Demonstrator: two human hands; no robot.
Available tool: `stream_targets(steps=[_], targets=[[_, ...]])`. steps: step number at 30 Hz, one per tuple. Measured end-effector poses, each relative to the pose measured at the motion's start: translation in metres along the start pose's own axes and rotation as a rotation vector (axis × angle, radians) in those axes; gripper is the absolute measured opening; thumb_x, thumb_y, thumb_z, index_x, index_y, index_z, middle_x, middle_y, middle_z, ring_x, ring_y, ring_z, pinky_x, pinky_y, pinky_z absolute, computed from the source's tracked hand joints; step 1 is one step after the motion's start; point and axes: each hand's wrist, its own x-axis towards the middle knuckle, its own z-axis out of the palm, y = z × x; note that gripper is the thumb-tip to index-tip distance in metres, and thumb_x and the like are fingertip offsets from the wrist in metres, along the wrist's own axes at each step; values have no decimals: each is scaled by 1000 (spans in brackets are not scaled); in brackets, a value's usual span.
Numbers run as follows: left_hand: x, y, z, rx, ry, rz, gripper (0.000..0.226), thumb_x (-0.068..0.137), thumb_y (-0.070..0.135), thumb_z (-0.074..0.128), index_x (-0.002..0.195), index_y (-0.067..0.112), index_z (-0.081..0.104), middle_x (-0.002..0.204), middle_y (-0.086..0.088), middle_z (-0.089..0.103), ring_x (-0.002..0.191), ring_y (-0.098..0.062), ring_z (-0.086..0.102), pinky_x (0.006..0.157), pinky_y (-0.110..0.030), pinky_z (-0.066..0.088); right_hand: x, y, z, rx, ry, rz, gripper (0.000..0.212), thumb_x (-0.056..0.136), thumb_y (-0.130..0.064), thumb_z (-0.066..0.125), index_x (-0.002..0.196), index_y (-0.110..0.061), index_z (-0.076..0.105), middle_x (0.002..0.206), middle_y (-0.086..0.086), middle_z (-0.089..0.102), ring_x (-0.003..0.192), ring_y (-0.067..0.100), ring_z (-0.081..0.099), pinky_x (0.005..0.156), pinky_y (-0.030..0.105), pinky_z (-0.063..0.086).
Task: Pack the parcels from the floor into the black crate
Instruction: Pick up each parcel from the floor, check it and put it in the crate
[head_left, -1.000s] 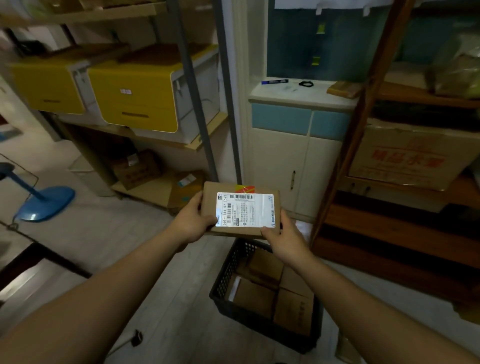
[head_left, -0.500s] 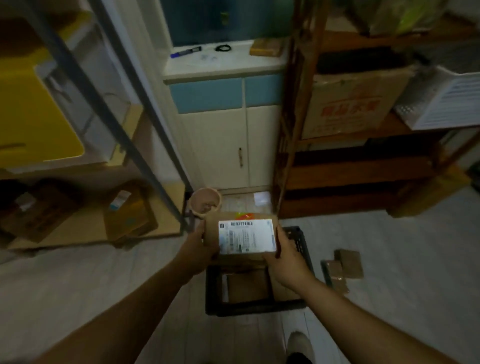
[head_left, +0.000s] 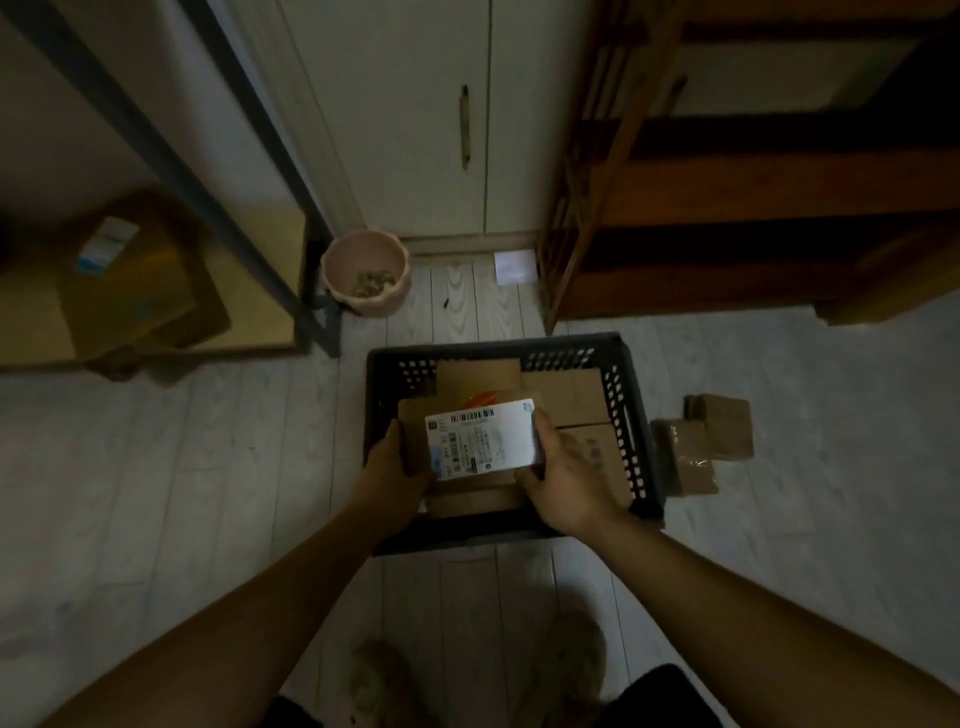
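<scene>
Labelled parcel (head_left: 470, 441) held flat, label up, over the black crate (head_left: 631, 410); left hand (head_left: 392, 467) and right hand (head_left: 563, 480) clamp opposite short edges, fingers (head_left: 543, 434) pinching the cardboard, likely so it drops level onto the parcels already packed beneath. Two loose parcels (head_left: 698, 449) lie on the floor (head_left: 182, 467), right of the right fingers, just outside the crate wall.

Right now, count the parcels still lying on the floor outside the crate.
2. Both lie right of the black crate: a tape-wrapped parcel close beside its wall, and a second parcel overlapping it on the far side. Others may lie out of view.
</scene>
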Motion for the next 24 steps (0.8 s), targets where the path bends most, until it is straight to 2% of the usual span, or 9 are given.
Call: stream_targets(steps=[2,6,10,12,14,16,18,21,24], targets=[[32,-38,27,11,-21,-10,60,87,12,62,138,26,34,133,-1,53,123,-21,51,93,-32,47,25,38,29,-19,-28,9,80,93,-33,53,147,-47,-5,141,4,39,112,23,53,93,37,48],[92,-105,69,54,-54,-3,71,86,15,63,144,30,24,133,1,52,122,-20,52,98,-39,48,70,103,82,-141,-128,19,75,96,-36,48,150,-38,-3,142,12,35,114,26,51,96,35,46],[133,-153,94,99,-67,86,78,87,17,62,141,42,11,122,14,47,113,-7,48,92,-23,44,107,141,113,-270,-206,-13,70,97,-41,44,152,-31,2,142,15,35,116,28,51,91,29,42],[152,-171,100,215,-135,120,81,88,21,61,146,36,6,135,10,42,121,-9,45,95,-21,39,123,153,120,-330,-264,-50,68,96,-42,47,151,-27,10,140,15,39,115,28,52,93,33,46],[169,-187,103,396,-198,194,84,88,27,62,149,32,4,148,3,32,133,-15,39,102,-20,33,134,165,125,-426,-301,-96,60,95,-42,50,145,-22,22,134,14,45,111,27,54,90,34,49],[182,-199,104,526,-213,262,89,86,34,63,148,36,0,151,0,28,135,-18,37,109,-27,34,138,174,129,-523,-266,-146,59,94,-43,50,143,-22,24,129,13,46,107,26,54,81,31,48],[190,-203,104,613,-210,290,89,85,39,63,148,37,0,151,0,28,133,-19,39,109,-33,38,143,179,133,-629,-206,-198,61,94,-43,50,144,-21,24,129,13,44,108,25,51,78,29,45],[194,-195,104,659,-233,325,88,84,41,63,148,35,4,149,-1,36,126,-18,48,104,-35,44,150,174,132,-742,-144,-251,60,90,-43,54,141,-22,30,140,11,34,120,27,42,91,38,47],[187,-183,106,793,-227,331,86,85,44,61,149,30,4,150,-3,31,126,-20,47,101,-29,41,151,166,129,-814,-177,-275,75,87,-55,54,147,-29,17,154,9,15,138,30,20,108,43,32]])
